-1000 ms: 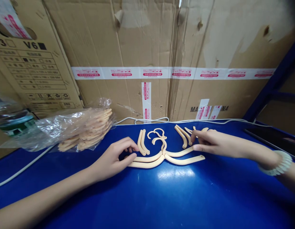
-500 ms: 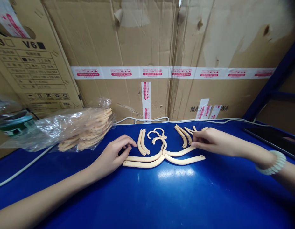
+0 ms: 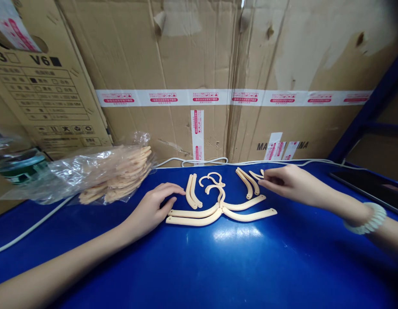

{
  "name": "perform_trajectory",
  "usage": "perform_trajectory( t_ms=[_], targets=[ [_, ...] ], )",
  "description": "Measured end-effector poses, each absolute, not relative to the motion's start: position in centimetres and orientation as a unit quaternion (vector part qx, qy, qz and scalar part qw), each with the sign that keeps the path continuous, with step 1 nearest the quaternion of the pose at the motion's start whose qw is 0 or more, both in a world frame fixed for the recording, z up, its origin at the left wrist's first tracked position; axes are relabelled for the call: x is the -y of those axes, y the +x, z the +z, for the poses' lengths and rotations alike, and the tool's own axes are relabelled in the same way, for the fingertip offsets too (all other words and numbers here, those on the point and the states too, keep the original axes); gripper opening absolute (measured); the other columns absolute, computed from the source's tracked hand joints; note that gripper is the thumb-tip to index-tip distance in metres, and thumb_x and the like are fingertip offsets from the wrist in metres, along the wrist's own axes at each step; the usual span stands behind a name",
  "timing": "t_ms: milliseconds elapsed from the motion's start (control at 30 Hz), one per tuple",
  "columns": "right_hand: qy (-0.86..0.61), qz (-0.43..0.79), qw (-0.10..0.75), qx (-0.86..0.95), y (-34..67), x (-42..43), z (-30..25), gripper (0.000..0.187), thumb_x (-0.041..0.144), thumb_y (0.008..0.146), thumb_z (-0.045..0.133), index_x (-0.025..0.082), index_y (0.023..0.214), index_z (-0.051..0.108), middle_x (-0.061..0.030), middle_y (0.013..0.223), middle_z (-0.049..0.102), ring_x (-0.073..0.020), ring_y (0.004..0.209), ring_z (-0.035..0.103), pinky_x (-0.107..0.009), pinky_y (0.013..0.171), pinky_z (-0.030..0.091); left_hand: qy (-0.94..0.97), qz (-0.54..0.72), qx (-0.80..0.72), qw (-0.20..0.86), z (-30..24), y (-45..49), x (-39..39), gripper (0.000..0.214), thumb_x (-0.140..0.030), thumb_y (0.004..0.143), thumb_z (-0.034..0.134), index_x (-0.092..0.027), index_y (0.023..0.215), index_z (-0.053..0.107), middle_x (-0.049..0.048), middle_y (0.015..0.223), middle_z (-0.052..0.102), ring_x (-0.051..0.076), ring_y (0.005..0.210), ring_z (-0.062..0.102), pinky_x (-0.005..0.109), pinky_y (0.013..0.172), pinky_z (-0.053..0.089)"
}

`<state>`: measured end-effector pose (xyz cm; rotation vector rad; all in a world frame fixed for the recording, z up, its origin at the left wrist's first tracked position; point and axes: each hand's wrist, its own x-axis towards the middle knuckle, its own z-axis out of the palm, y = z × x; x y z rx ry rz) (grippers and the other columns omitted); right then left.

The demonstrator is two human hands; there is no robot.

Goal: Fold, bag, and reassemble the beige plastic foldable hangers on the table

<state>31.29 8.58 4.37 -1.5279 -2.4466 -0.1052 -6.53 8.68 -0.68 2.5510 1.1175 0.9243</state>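
Observation:
Two cream plastic hangers (image 3: pixel 220 211) lie side by side on the blue table (image 3: pixel 218 266), hooks pointing away from me. My left hand (image 3: pixel 153 206) rests flat beside their left ends, fingers stretched toward a pair of short curved cream pieces (image 3: pixel 191 192). My right hand (image 3: pixel 287 182) hovers over more curved cream pieces (image 3: pixel 248 181) at the back right, fingers pinched on the end of one small piece. Two loose hooks (image 3: pixel 211 179) lie between the piles.
A clear plastic bag of cream parts (image 3: pixel 111 174) lies at the left, beside a water bottle (image 3: pixel 15 161). Cardboard boxes (image 3: pixel 199 73) wall the back. A white cable (image 3: pixel 205 162) runs along them. A dark tablet (image 3: pixel 369 184) lies at the right.
My right hand let go of the hanger's right arm and moved back to the small curved pieces. My left hand opened and slid slightly left off the hanger ends.

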Motion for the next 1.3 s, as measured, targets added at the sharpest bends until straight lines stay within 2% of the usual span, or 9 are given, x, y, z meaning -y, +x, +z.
perform_trajectory(
  t_ms=[300, 600, 733, 833, 933, 1033, 1200, 1300],
  targets=[
    [-0.544, -0.026, 0.206, 0.813, 31.1, -8.3, 4.6, 0.047, 0.054, 0.094, 0.043, 0.022, 0.06, 0.044, 0.0012, 0.049, 0.05, -0.0125, 0.043, 0.043, -0.027, 0.049, 0.025, 0.863, 0.317, -0.378, 0.109, -0.8, -6.6, -8.8, 0.027, -0.019, 0.096, 0.041, -0.019, 0.104, 0.067, 0.0079, 0.111, 0.069, 0.023, 0.108, 0.062, 0.041, 0.096, 0.048],
    [-0.543, -0.028, 0.207, 0.813, 31.1, -8.3, 4.8, 0.049, 0.057, 0.094, 0.041, 0.022, 0.059, 0.043, 0.0011, 0.048, 0.049, -0.0125, 0.043, 0.043, -0.028, 0.049, 0.025, 0.866, 0.317, -0.374, 0.101, -0.8, -6.6, -8.8, 0.029, -0.018, 0.096, 0.04, -0.02, 0.104, 0.068, 0.0077, 0.111, 0.07, 0.023, 0.108, 0.063, 0.042, 0.096, 0.049],
    [-0.537, -0.033, 0.213, 0.816, 31.2, -8.4, 4.4, 0.045, 0.052, 0.093, 0.042, 0.022, 0.06, 0.045, 0.001, 0.049, 0.051, -0.0129, 0.044, 0.045, -0.027, 0.048, 0.026, 0.879, 0.288, -0.366, 0.096, -0.9, -6.6, -8.9, 0.036, -0.016, 0.097, 0.036, -0.02, 0.113, 0.067, 0.0088, 0.123, 0.068, 0.024, 0.118, 0.059, 0.045, 0.103, 0.045],
    [-0.514, -0.018, 0.226, 0.827, 30.5, -8.8, 3.8, 0.036, 0.045, 0.093, 0.045, 0.021, 0.066, 0.053, 0.0011, 0.053, 0.055, -0.0133, 0.047, 0.048, -0.026, 0.048, 0.03, 0.891, 0.267, -0.351, 0.109, -1.0, -6.7, -9.0, 0.042, -0.013, 0.097, 0.033, -0.02, 0.125, 0.062, 0.0082, 0.134, 0.063, 0.023, 0.132, 0.05, 0.046, 0.112, 0.039],
    [-0.458, 0.03, 0.231, 0.858, 29.1, -9.7, 3.1, 0.02, 0.032, 0.091, 0.05, 0.02, 0.084, 0.063, -0.0018, 0.068, 0.066, -0.0149, 0.058, 0.059, -0.026, 0.055, 0.042, 0.898, 0.248, -0.339, 0.131, -1.2, -6.8, -9.3, 0.048, -0.008, 0.093, 0.034, -0.021, 0.132, 0.058, 0.005, 0.14, 0.059, 0.022, 0.14, 0.042, 0.046, 0.115, 0.036],
    [-0.4, 0.053, 0.221, 0.888, 27.2, -11.0, 2.9, 0.018, 0.023, 0.089, 0.053, 0.018, 0.1, 0.066, -0.0055, 0.085, 0.071, -0.0175, 0.071, 0.065, -0.029, 0.066, 0.049, 0.902, 0.237, -0.328, 0.148, -1.3, -6.8, -9.5, 0.052, -0.004, 0.088, 0.038, -0.023, 0.131, 0.059, 0.0033, 0.139, 0.06, 0.022, 0.139, 0.043, 0.046, 0.114, 0.037],
    [-0.287, 0.085, 0.185, 0.936, 24.8, -13.5, 2.9, 0.029, 0.009, 0.086, 0.057, 0.018, 0.111, 0.066, -0.0092, 0.108, 0.067, -0.021, 0.099, 0.064, -0.035, 0.089, 0.05, 0.902, 0.261, -0.316, 0.141, -1.2, -6.7, -9.5, 0.046, -0.006, 0.09, 0.037, -0.022, 0.121, 0.067, 0.0057, 0.131, 0.067, 0.023, 0.13, 0.053, 0.046, 0.111, 0.042],
    [-0.253, 0.11, 0.176, 0.945, 24.1, -14.5, 2.5, 0.024, 0.01, 0.087, 0.058, 0.018, 0.108, 0.068, -0.0101, 0.11, 0.066, -0.0213, 0.102, 0.062, -0.038, 0.092, 0.049, 0.894, 0.271, -0.334, 0.128, -1.2, -6.7, -9.4, 0.042, -0.009, 0.094, 0.036, -0.021, 0.117, 0.069, 0.0068, 0.126, 0.069, 0.022, 0.125, 0.057, 0.044, 0.108, 0.044]
  ],
)
